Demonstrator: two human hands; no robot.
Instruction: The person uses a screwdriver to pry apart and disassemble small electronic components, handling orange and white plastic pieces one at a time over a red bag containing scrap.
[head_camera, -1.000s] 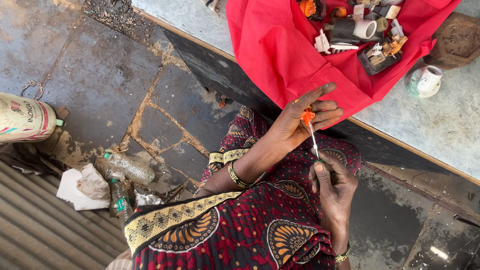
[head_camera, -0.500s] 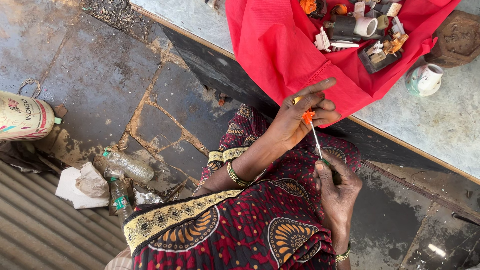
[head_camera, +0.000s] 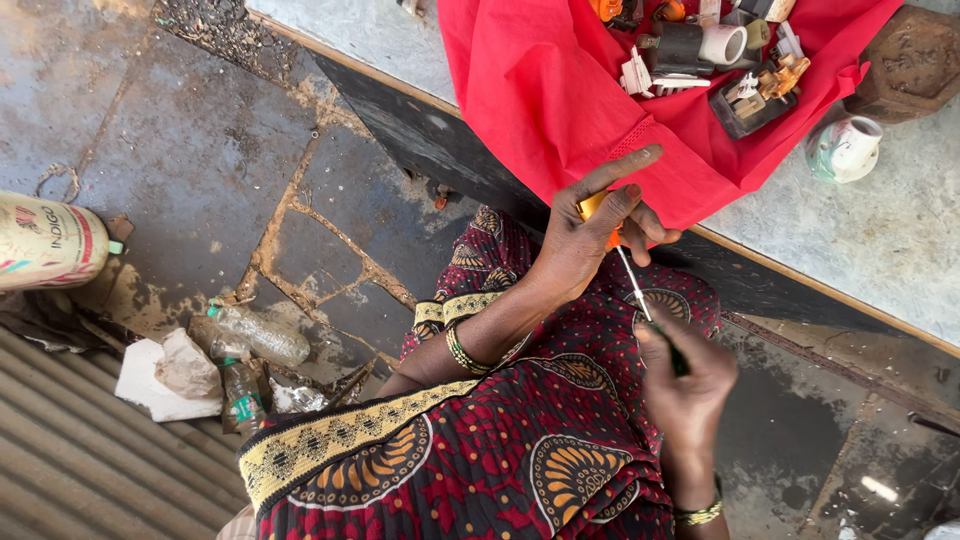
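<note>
The left hand (head_camera: 585, 235) is closed around a small orange part (head_camera: 596, 210), pinched between thumb and fingers, with the forefinger stretched out towards the red cloth (head_camera: 560, 90). The right hand (head_camera: 685, 385) is closed in a fist around the dark handle of a thin screwdriver (head_camera: 640, 290). The metal shaft runs up and to the left from the fist, and its tip meets the orange part in the left hand. Both hands work above the person's lap, over a dark red patterned dress (head_camera: 500, 450), just in front of the near edge of the grey slab table (head_camera: 880, 250). The left wrist carries gold bangles (head_camera: 462, 352); a gold bracelet (head_camera: 700, 512) sits on the right wrist.

The red cloth lies on the slab and hangs over its near edge, almost touching the left forefinger. It serves as an open holder for a heap of small parts (head_camera: 720, 50) at the far edge: a black cylinder, a white cylinder, white plastic pieces, a black block with brass fittings, and orange pieces. What each part is cannot be told exactly. Just beside the cloth's right end stand a small white cup-shaped piece (head_camera: 845, 148) and a brown hexagonal block (head_camera: 905, 60).

On the stone floor (head_camera: 200, 150) to the left lie a crushed clear plastic bottle (head_camera: 255, 335), a second small bottle (head_camera: 240, 395) with a green label, crumpled paper (head_camera: 170, 375), and a large printed sack (head_camera: 50, 240) at the left edge. Contents of the bottles cannot be made out.
</note>
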